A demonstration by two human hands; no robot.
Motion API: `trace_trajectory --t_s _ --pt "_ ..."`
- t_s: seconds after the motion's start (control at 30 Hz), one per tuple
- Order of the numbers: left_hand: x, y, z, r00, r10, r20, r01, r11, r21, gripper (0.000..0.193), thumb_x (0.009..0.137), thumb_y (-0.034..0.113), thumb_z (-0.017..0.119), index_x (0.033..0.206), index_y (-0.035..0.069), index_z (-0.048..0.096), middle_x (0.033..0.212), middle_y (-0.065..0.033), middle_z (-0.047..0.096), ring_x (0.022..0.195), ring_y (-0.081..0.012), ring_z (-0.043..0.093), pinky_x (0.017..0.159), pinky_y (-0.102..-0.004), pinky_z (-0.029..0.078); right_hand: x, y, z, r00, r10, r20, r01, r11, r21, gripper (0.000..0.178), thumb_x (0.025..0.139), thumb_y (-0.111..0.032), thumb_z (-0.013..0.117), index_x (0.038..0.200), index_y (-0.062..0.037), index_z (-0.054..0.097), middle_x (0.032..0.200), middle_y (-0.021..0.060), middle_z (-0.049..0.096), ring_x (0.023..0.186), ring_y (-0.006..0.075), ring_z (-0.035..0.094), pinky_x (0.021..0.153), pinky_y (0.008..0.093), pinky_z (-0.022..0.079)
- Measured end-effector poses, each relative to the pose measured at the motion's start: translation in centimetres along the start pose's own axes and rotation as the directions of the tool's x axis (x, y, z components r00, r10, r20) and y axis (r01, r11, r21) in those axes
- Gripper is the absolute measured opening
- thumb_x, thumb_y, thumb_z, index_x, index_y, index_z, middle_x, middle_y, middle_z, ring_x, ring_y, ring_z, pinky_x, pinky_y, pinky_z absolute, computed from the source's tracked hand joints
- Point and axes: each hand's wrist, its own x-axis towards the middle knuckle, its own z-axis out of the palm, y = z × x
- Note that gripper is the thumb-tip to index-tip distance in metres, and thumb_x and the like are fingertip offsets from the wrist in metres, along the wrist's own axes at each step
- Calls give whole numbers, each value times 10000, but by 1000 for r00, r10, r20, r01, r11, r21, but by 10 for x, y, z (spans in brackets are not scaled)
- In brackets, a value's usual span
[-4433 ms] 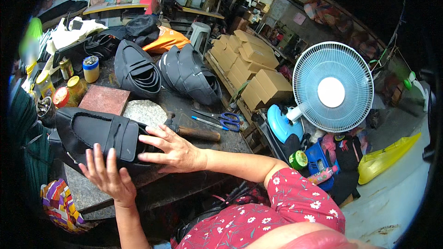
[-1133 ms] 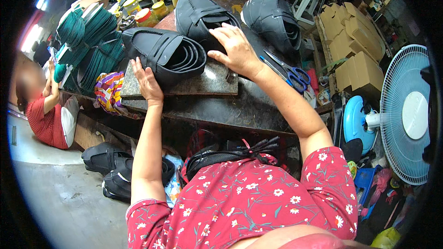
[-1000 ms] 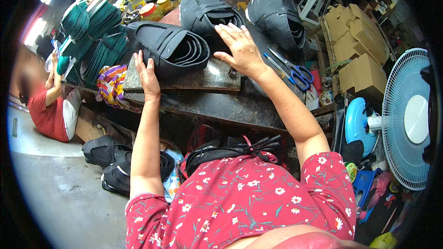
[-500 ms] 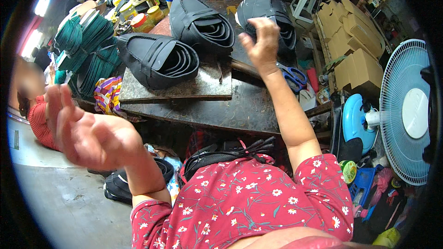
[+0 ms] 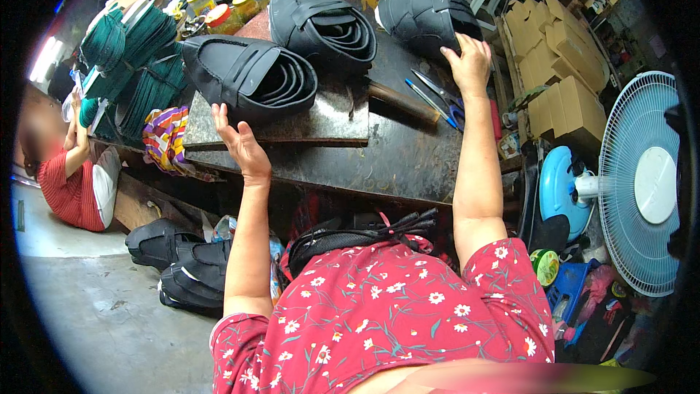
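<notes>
Nested black shoe uppers form three stacks on the workbench: a left stack [image 5: 230,76], a middle stack [image 5: 310,18] and a right stack [image 5: 423,11]. My left hand [image 5: 244,147] is open just below the left stack, palm turned inward and fingers stretched; it holds nothing. At the near rim of the right stack, my right hand [image 5: 470,62] has its thumb apart from the fingers, fingertips at or against the rim. Scissors [image 5: 437,91] with blue handles and a blue pen [image 5: 430,101] lie beside my right wrist.
A stone slab [image 5: 292,135] lies under the left stack, and a wooden bar [image 5: 401,104] sits beside it. Bundles of green pieces [image 5: 138,58] and jars [image 5: 219,16] crowd the left. A fan [image 5: 634,182] stands right. A person [image 5: 69,182] sits at far left.
My left hand has swung rightward and forward to the left stack. My right hand has moved right, to the right stack's rim, and that stack has turned. The scissors' blades are now uncovered.
</notes>
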Motion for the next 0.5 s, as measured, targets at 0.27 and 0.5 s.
trace_trajectory --t_s 0.27,0.5 --pt "2 2 -2 1000 -7 4 7 999 -36 546 1065 371 395 1457 -8 386 1586 -228 273 1482 -368 245 1210 -461 162 22 -2 -9 942 -151 301 165 986 -23 497 787 -172 782 1254 -136 615 1194 76 644 1149 275 609 1012 427 474" --pt "1 4 -4 1000 -29 6 29 998 -59 517 1063 324 406 1458 -9 393 1591 -217 276 1483 -359 250 1210 -451 167 37 19 -11 960 18 279 -45 995 92 445 838 -443 722 1117 -104 649 923 197 701 893 408 678 773 488 533"
